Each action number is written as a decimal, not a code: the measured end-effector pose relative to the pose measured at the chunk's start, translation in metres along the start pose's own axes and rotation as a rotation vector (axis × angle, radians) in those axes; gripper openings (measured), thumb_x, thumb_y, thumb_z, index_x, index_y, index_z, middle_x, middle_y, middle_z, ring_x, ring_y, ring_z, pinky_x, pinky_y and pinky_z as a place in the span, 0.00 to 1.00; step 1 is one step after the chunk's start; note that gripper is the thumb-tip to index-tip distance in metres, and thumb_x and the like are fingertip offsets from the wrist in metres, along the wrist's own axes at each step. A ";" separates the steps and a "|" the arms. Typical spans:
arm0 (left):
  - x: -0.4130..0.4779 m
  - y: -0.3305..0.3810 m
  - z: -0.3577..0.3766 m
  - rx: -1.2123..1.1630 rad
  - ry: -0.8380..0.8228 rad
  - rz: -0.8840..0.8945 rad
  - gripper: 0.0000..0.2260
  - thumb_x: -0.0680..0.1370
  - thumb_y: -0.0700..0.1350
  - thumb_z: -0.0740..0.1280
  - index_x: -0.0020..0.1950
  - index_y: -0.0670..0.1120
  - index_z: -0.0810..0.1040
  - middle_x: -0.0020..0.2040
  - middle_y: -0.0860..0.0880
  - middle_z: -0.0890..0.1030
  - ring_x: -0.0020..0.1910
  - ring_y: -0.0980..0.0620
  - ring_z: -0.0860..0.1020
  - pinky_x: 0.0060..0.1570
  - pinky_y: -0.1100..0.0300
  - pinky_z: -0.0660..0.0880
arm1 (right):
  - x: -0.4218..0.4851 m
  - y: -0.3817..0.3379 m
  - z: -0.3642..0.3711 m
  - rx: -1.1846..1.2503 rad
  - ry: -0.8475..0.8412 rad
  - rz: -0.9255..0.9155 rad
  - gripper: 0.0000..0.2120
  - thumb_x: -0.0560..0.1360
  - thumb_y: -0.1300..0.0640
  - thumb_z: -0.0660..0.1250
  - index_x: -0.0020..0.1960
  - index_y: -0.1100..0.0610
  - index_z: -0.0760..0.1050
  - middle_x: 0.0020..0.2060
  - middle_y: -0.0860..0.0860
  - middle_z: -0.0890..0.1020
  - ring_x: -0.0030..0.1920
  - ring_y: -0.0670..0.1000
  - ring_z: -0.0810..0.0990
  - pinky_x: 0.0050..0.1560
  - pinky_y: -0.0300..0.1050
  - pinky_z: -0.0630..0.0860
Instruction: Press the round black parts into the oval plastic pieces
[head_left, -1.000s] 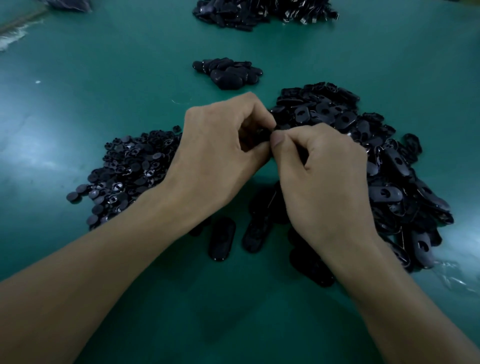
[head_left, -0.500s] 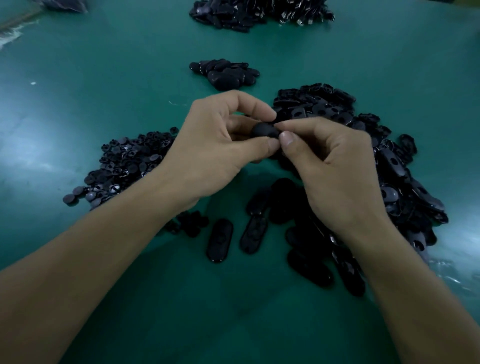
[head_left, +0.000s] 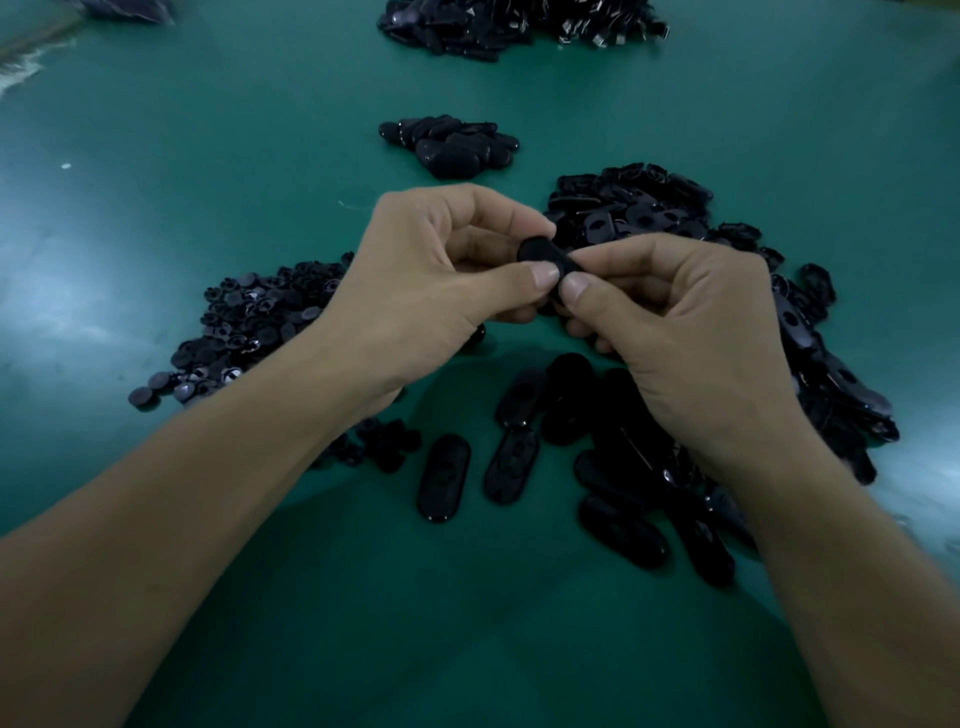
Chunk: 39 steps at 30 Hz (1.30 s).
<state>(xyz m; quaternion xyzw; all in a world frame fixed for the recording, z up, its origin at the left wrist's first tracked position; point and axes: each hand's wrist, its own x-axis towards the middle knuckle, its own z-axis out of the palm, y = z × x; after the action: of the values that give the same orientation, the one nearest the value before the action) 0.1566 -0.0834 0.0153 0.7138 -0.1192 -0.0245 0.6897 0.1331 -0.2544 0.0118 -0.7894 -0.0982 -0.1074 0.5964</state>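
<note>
Green table top (head_left: 218, 156), soft glare at left edge

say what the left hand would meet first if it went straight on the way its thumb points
Probably the thumb of the right hand: the left hand points rightward along the oval piece both pinch, and the two thumb tips almost touch.

A white speck (head_left: 66, 166) lies near the left edge of the green table (head_left: 208, 130). A pale scrap (head_left: 21, 73) sits at its far-left corner.

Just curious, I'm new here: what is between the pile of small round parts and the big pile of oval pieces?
In the head view, the left hand and right hand, together pinching one oval piece above the green table.
</note>
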 end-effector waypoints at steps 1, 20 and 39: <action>0.000 0.000 0.000 0.000 0.001 0.004 0.08 0.73 0.32 0.74 0.47 0.44 0.82 0.36 0.49 0.85 0.35 0.55 0.83 0.40 0.63 0.80 | 0.000 0.000 0.000 -0.010 0.000 0.000 0.06 0.75 0.62 0.73 0.45 0.51 0.82 0.35 0.45 0.86 0.34 0.42 0.83 0.36 0.30 0.75; -0.002 0.000 0.001 0.192 0.068 0.145 0.08 0.73 0.35 0.76 0.47 0.46 0.82 0.39 0.46 0.85 0.36 0.49 0.85 0.41 0.54 0.84 | -0.001 -0.003 0.005 -0.061 0.056 -0.003 0.07 0.75 0.61 0.73 0.44 0.50 0.82 0.33 0.42 0.84 0.34 0.41 0.82 0.36 0.33 0.76; 0.060 -0.003 -0.039 0.099 0.304 -0.059 0.08 0.73 0.34 0.76 0.46 0.44 0.79 0.40 0.41 0.84 0.39 0.47 0.86 0.41 0.60 0.82 | -0.017 0.000 0.018 -0.612 0.007 -0.158 0.10 0.79 0.55 0.68 0.59 0.54 0.81 0.46 0.45 0.81 0.51 0.47 0.78 0.54 0.48 0.78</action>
<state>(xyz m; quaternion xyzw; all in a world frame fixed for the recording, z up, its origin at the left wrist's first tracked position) 0.2228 -0.0578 0.0222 0.7454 0.0064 0.0696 0.6629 0.1180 -0.2380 0.0022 -0.9219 -0.1203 -0.1804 0.3212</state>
